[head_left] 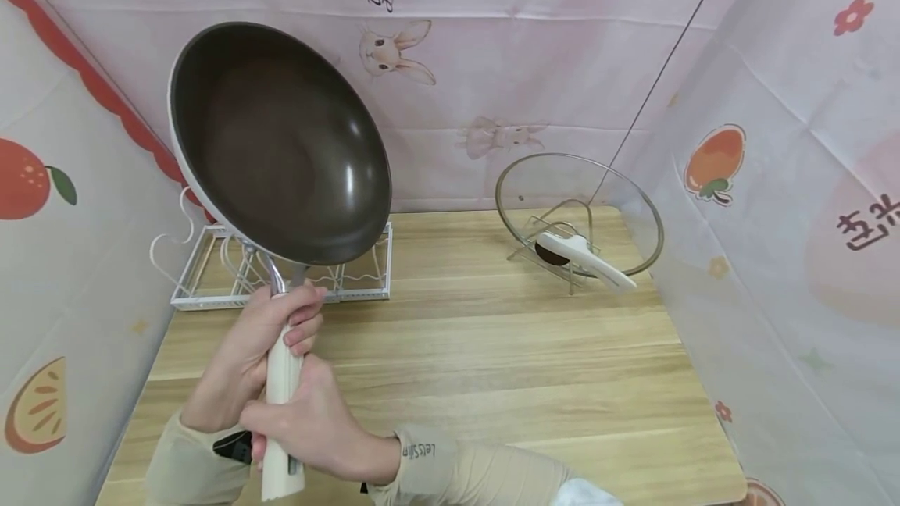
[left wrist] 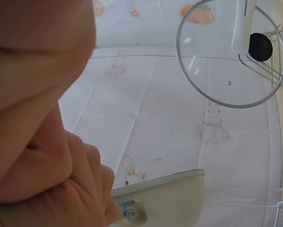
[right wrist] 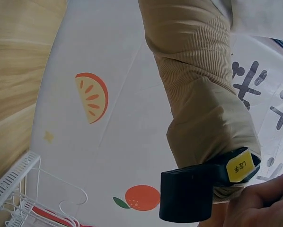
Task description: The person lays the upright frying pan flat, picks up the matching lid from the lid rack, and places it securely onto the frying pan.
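In the head view a frying pan [head_left: 274, 147], dark inside, is held up and tilted above the table's left side. My left hand [head_left: 246, 350] grips its cream handle [head_left: 283, 373] near the metal neck. Lower down, my right hand [head_left: 316, 420] wraps the same handle, thumb across it. The left wrist view has the left hand [left wrist: 51, 151] large at the left, beside the pan's cream outer wall [left wrist: 174, 201]. In the right wrist view, part of a hand [right wrist: 269, 208] shows at the lower right corner.
A white wire rack [head_left: 351, 297] stands behind the hands, partly hidden by the pan. At the back right, a glass lid [head_left: 650, 217] with a white handle [head_left: 587, 256] leans on a metal wire stand [head_left: 571, 283]. Printed cloth walls [head_left: 450, 84] border the wooden table [head_left: 506, 358].
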`<state>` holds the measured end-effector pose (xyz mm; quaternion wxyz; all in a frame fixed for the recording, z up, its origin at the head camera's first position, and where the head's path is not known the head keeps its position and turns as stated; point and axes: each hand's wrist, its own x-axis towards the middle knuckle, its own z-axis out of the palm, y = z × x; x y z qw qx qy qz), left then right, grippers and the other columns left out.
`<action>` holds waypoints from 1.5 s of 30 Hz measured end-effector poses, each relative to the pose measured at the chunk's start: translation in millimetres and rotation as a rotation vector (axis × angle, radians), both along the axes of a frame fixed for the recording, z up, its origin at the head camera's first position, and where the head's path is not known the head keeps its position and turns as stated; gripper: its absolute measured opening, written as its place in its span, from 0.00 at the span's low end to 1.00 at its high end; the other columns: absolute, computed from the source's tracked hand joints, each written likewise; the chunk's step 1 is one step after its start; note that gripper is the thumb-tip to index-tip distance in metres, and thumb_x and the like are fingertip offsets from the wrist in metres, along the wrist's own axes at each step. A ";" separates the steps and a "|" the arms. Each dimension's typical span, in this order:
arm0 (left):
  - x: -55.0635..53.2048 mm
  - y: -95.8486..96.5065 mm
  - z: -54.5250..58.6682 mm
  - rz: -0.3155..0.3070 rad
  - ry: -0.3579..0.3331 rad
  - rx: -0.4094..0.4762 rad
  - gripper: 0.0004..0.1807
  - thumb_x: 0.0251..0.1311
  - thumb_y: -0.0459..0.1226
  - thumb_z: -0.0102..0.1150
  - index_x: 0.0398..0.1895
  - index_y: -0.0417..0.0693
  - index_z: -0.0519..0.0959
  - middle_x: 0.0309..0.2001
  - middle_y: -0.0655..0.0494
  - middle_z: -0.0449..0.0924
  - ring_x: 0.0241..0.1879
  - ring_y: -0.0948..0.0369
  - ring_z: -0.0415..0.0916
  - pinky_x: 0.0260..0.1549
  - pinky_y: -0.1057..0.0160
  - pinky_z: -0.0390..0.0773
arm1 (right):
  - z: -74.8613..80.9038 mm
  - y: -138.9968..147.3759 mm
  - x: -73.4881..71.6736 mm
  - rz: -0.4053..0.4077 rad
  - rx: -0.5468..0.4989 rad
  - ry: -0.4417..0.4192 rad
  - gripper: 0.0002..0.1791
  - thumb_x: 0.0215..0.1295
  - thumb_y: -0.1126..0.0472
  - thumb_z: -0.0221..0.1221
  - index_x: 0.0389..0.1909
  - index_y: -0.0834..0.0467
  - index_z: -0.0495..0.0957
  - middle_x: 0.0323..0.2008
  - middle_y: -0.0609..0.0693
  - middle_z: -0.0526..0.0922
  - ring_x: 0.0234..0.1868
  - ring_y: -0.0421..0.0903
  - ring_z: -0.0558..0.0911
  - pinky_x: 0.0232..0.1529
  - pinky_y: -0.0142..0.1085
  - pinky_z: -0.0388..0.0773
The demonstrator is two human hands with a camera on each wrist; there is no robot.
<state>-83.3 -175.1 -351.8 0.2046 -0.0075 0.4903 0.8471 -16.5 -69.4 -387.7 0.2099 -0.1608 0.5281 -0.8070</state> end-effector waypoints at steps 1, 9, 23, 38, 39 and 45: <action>0.1 -0.4 -0.4 0.001 0.006 -0.009 0.16 0.70 0.26 0.46 0.22 0.48 0.69 0.16 0.62 0.65 0.13 0.70 0.59 0.09 0.77 0.66 | 0.3 -0.1 -0.2 0.003 0.004 -0.003 0.07 0.53 0.80 0.54 0.29 0.67 0.70 0.08 0.54 0.71 0.07 0.36 0.74 0.09 0.48 0.77; 0.3 -4.1 -3.6 -0.003 0.023 -0.066 0.14 0.67 0.24 0.50 0.25 0.49 0.69 0.16 0.62 0.66 0.12 0.70 0.63 0.11 0.76 0.70 | 1.6 -0.5 -0.5 0.008 0.031 -0.033 0.12 0.53 0.79 0.54 0.31 0.60 0.71 0.09 0.49 0.72 0.08 0.36 0.74 0.11 0.50 0.78; -1.1 -6.5 -10.9 0.007 0.029 -0.167 0.11 0.68 0.27 0.51 0.29 0.48 0.67 0.16 0.63 0.65 0.12 0.70 0.66 0.13 0.74 0.70 | 1.4 -1.7 -0.9 0.007 0.010 -0.061 0.10 0.53 0.80 0.53 0.27 0.62 0.71 0.09 0.48 0.73 0.09 0.36 0.76 0.11 0.38 0.79; -0.8 -2.9 -21.5 -0.027 0.056 0.003 0.09 0.71 0.28 0.45 0.32 0.48 0.68 0.16 0.61 0.69 0.15 0.67 0.71 0.16 0.71 0.76 | 2.2 5.1 -1.2 0.019 -0.025 -0.055 0.15 0.52 0.81 0.53 0.34 0.59 0.69 0.12 0.46 0.74 0.11 0.36 0.76 0.12 0.29 0.77; -0.8 -2.5 -22.6 -0.037 0.070 0.025 0.09 0.71 0.27 0.44 0.33 0.48 0.68 0.17 0.61 0.69 0.15 0.67 0.71 0.16 0.71 0.76 | 2.3 5.2 -0.7 0.018 -0.025 -0.060 0.16 0.52 0.81 0.53 0.35 0.58 0.69 0.12 0.46 0.74 0.11 0.36 0.76 0.13 0.27 0.76; -1.3 1.2 -30.0 -0.098 0.120 0.235 0.11 0.72 0.24 0.36 0.39 0.44 0.68 0.18 0.59 0.70 0.17 0.66 0.73 0.17 0.71 0.79 | 3.1 7.1 1.4 0.004 -0.036 -0.089 0.17 0.51 0.81 0.53 0.36 0.57 0.68 0.14 0.45 0.74 0.12 0.35 0.76 0.14 0.24 0.74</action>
